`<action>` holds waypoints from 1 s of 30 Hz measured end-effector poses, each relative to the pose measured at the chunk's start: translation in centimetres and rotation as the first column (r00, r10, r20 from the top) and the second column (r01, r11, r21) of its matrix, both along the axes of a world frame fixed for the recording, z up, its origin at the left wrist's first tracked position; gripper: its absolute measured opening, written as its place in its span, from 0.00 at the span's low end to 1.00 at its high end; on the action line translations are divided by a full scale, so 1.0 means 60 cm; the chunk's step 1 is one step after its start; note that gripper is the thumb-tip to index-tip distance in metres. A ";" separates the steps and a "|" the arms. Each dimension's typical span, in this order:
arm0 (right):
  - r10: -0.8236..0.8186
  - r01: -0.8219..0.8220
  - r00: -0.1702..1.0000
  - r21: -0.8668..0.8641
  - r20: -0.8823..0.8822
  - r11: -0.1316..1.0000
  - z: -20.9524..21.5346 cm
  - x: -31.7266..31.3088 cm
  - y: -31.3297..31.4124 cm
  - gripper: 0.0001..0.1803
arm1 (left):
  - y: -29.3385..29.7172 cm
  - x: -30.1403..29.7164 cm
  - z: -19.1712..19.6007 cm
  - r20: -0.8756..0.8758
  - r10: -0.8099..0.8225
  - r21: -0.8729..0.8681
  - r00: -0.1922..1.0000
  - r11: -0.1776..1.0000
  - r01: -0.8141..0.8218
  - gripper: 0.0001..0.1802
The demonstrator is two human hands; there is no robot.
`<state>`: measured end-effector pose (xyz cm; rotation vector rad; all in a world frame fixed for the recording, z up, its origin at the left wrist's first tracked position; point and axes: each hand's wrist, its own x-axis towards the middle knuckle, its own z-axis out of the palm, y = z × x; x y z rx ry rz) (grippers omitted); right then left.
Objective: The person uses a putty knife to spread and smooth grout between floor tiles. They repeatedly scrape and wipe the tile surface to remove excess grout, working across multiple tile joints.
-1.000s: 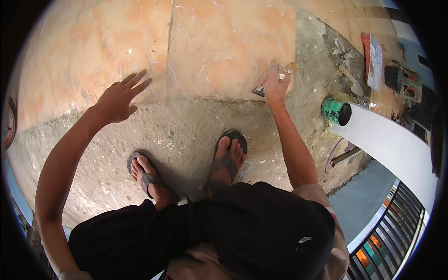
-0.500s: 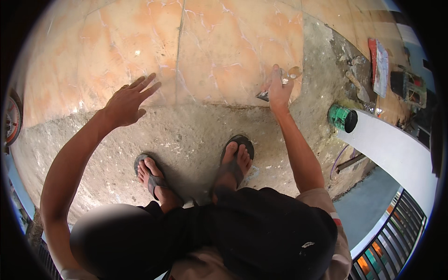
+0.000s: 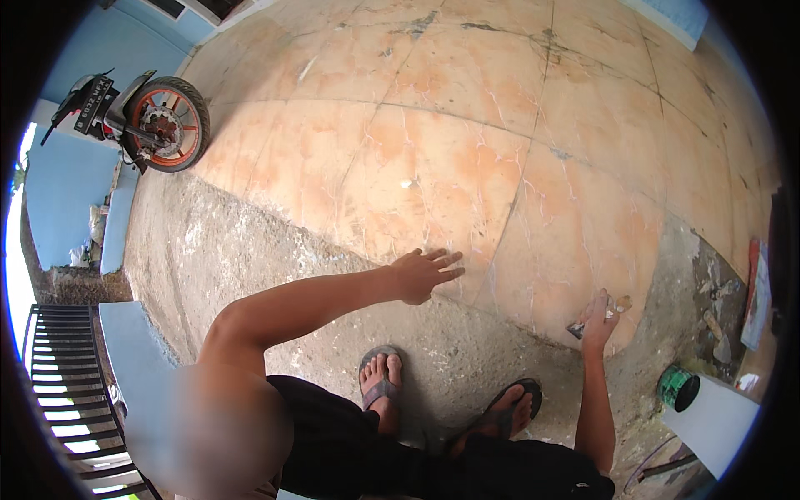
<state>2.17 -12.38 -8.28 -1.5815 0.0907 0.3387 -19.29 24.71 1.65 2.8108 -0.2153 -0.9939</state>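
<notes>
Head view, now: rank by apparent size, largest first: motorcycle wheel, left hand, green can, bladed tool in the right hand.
1. motorcycle wheel
2. left hand
3. green can
Unranked: bladed tool. Its visible parts look smallest, but the right hand covers its middle, so its full size is unsure.

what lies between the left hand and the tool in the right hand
In the head view, orange marbled tile and a dark joint line lie between the left hand and the tool.
</notes>
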 end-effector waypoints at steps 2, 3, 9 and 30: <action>-0.175 0.191 0.976 0.118 -0.133 0.974 0.017 0.040 0.010 0.24 | -0.001 -0.013 -0.003 -0.015 0.010 -0.002 1.000 1.000 -0.010 0.50; -0.258 0.293 0.944 0.161 -0.208 0.942 0.025 0.062 0.010 0.23 | 0.005 -0.008 0.001 -0.020 0.010 0.014 1.000 1.000 -0.010 0.50; -0.003 0.005 0.997 0.018 -0.072 1.000 0.006 0.024 -0.001 0.22 | -0.011 0.023 0.011 -0.081 0.005 0.010 0.997 1.000 -0.004 0.46; -0.040 0.040 0.999 -0.022 0.008 0.999 0.027 0.018 0.058 0.24 | -0.008 0.019 0.017 -0.048 -0.028 0.025 0.998 0.999 0.029 0.53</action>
